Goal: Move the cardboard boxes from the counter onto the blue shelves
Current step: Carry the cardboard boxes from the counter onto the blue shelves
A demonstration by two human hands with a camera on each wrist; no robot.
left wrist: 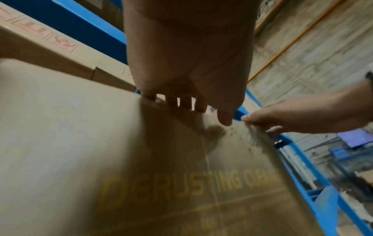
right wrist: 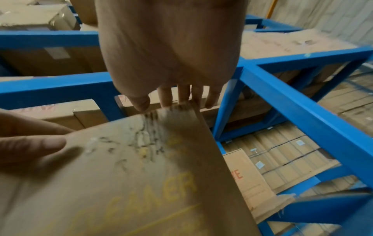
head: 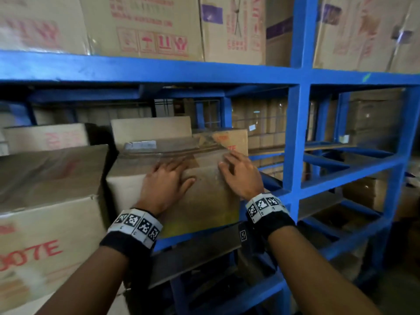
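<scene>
Scuffed matt cardboard box (head: 204,194), glossy blue metal shelves (head: 297,137).

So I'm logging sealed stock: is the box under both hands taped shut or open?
Taped shut: clear tape runs across the box top, flaps flat, under the left hand and right hand.

Right hand (right wrist: 167,52) fingers over cardboard box (right wrist: 113,175) top edge, blue shelves (right wrist: 282,89) beyond

Blue shelves (head: 295,137) with cardboard boxes (head: 177,178)
</scene>
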